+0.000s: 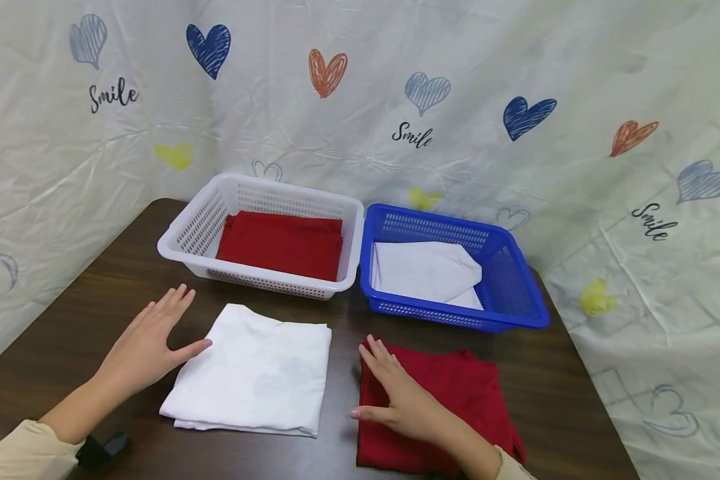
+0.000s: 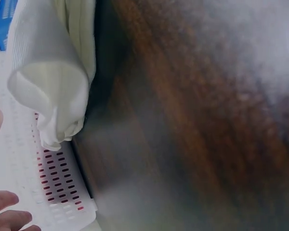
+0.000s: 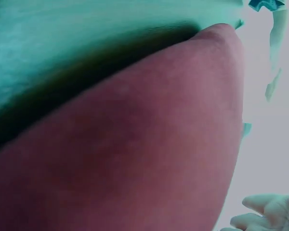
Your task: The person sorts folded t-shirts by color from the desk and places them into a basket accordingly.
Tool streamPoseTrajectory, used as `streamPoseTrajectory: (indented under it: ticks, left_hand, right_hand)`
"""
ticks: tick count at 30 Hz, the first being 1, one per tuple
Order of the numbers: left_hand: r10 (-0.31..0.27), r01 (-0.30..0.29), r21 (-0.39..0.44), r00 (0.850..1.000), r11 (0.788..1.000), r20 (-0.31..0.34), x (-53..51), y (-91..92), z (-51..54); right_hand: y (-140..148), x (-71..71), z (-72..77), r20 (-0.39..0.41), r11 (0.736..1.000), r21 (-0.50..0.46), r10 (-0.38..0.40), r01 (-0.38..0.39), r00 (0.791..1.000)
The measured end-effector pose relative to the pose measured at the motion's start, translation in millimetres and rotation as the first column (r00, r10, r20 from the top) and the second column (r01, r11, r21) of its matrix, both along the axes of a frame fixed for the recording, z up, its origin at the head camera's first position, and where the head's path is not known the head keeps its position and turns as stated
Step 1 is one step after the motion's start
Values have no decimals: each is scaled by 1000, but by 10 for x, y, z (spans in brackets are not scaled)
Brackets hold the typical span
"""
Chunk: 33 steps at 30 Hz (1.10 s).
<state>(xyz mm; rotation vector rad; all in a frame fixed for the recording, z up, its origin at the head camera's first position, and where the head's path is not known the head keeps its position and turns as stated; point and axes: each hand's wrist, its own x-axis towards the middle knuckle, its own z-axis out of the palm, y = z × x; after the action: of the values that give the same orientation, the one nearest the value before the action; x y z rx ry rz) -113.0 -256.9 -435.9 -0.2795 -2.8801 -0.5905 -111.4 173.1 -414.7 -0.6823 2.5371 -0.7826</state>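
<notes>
The left hand [image 1: 147,343] is open, fingers spread, holding nothing; its thumb tip overlaps the edge of a folded white cloth [image 1: 255,373], which lies on the counter [image 1: 342,400] just to its right. Whether the thumb touches it, I cannot tell. The right hand [image 1: 399,397], also open and ungripping, is over the left part of a folded red cloth [image 1: 462,387]; contact is unclear.

Beyond the left hand stands a white basket [image 1: 264,281] with another red cloth [image 1: 282,243] inside, its near wall between the two. A blue basket [image 1: 426,315], beyond the right hand, likewise puts its near wall before another white cloth [image 1: 423,267]. Behind both baskets hangs a heart-patterned sheet [image 1: 360,140]. A dark object [image 1: 111,447], too unclear to name, shows beside the left wrist.
</notes>
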Motion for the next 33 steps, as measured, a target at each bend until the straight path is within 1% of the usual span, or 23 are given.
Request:
streamPoseTrajectory:
  ticks: [2, 5, 11, 13, 16, 19, 21, 23, 25, 27, 28, 30, 33]
  left_hand:
    - [-3, 2, 16, 1000, 1000, 16, -1, 7, -1]
    - [-4, 1, 54, 998, 999, 65, 0, 23, 1]
    - [-10, -11, 129, 986, 992, 166, 7, 56, -5]
    - [-8, -25, 159, 979, 987, 205, 13, 65, -12]
    - [6, -58, 189, 963, 980, 268, 24, 78, -36]
    - [26, -91, 193, 949, 977, 315, 34, 81, -58]
    - [43, -108, 181, 943, 978, 331, 37, 80, -67]
    - [53, -122, 181, 937, 976, 346, 43, 87, -65]
    - [58, -132, 183, 931, 974, 360, 43, 94, -62]
    - [55, -137, 197, 927, 971, 370, 44, 104, -60]
    - [51, -138, 209, 925, 968, 376, 45, 110, -59]
    - [39, -139, 234, 922, 962, 386, 48, 114, -57]
    - [21, -147, 275, 910, 950, 413, 50, 111, -60]
  right_hand:
    - [-22, -4, 14, 16, 1000, -17, 5, -5, 1000]
    - [-66, -19, 38, 54, 999, -49, 17, -14, 998]
    - [-156, -42, 58, 157, 996, -81, 50, -37, 986]
    - [-179, -47, 56, 186, 996, -84, 51, -36, 981]
    - [-207, -54, 46, 232, 994, -111, 50, -25, 971]
    - [-227, -60, 42, 282, 987, -159, 58, -13, 958]
    - [-238, -65, 44, 324, 978, -207, 71, -2, 943]
    - [-248, -70, 49, 381, 966, -257, 77, 26, 922]
    - [-261, -74, 57, 448, 950, -306, 79, 69, 891]
    - [-276, -76, 71, 504, 935, -335, 71, 119, 861]
    - [-283, -76, 77, 536, 924, -351, 66, 151, 842]
    - [-307, -71, 88, 594, 894, -387, 56, 224, 803]
    - [-348, -74, 86, 683, 833, -421, 31, 358, 729]
